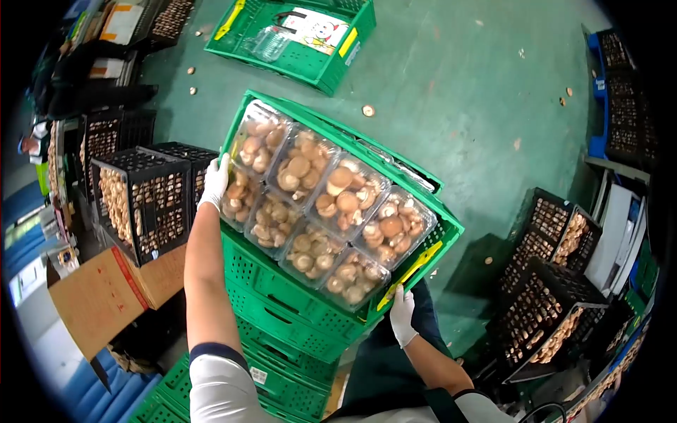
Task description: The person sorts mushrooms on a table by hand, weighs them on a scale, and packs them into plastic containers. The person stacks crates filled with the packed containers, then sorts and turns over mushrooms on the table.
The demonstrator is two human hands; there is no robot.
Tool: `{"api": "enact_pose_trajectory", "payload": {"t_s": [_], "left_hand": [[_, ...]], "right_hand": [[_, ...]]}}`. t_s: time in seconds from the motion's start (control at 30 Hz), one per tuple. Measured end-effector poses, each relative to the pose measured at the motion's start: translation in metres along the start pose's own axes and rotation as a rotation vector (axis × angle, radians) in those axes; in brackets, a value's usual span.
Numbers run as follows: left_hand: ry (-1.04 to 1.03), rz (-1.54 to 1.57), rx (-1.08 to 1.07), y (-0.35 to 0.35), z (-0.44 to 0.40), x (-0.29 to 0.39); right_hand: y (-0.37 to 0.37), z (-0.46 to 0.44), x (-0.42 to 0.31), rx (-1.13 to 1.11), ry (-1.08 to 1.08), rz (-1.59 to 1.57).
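A green crate (451,224) holds several clear plastic boxes of brown mushrooms (345,194), set in two rows. My left hand (216,183), in a white glove, grips the crate's left end. At the opposite end my right hand (403,317), also gloved in white, holds the rim beside a yellow handle (410,275). The crate sits tilted across a stack of green crates (282,317). Part of another crate's edge shows just beyond it.
Another green crate (324,77) with a bottle and a printed sheet lies on the floor ahead. Black crates of mushrooms (162,201) stand left, near an open cardboard box (99,303). More black crates (543,310) are at right. A person (32,146) is at far left.
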State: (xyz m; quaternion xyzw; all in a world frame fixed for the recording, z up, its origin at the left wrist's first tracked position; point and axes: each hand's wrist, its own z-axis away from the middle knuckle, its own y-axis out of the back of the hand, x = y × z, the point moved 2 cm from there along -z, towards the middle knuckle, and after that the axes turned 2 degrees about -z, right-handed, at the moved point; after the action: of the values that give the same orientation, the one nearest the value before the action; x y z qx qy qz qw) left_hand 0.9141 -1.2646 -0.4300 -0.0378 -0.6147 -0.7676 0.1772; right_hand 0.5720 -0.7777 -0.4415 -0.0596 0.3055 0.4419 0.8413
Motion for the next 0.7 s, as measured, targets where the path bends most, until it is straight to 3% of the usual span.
{"api": "enact_pose_trajectory", "payload": {"t_s": [0.03,0.07,0.17,0.27,0.4,0.43,0.47,0.53,0.6,0.67,0.7], "left_hand": [[0.053,-0.056,-0.056,-0.008,-0.009,-0.007],[0.039,-0.014,0.051,-0.016,-0.009,-0.009],[-0.019,0.04,0.054,-0.015,-0.004,-0.011],[-0.059,0.146,0.013,-0.018,-0.013,-0.023],[-0.039,0.18,-0.042,-0.013,-0.015,-0.02],[-0.052,0.183,-0.004,-0.019,-0.025,-0.033],[-0.01,0.189,-0.047,-0.021,-0.041,-0.053],[0.02,0.319,-0.036,-0.026,-0.052,-0.061],[0.035,0.153,-0.034,-0.026,-0.051,-0.055],[0.077,0.0,-0.015,-0.017,-0.034,-0.032],[0.08,0.029,-0.024,-0.015,-0.031,-0.025]], "right_hand": [[-0.001,-0.002,0.01,0.012,-0.005,-0.033],[-0.001,-0.002,0.012,0.024,-0.013,-0.06],[-0.01,0.0,0.016,0.139,-0.029,-0.162],[-0.015,-0.005,0.02,0.19,0.048,-0.037],[-0.012,-0.007,-0.01,0.133,-0.085,-0.223],[-0.006,-0.011,-0.005,0.124,-0.061,-0.173],[-0.002,-0.015,-0.016,0.129,0.23,0.08],[-0.002,-0.028,-0.038,0.158,0.262,0.125],[-0.001,-0.042,-0.039,0.167,0.228,0.095],[-0.004,-0.039,-0.023,0.197,0.014,-0.061],[-0.007,-0.038,-0.017,0.229,0.129,-0.046]]}}
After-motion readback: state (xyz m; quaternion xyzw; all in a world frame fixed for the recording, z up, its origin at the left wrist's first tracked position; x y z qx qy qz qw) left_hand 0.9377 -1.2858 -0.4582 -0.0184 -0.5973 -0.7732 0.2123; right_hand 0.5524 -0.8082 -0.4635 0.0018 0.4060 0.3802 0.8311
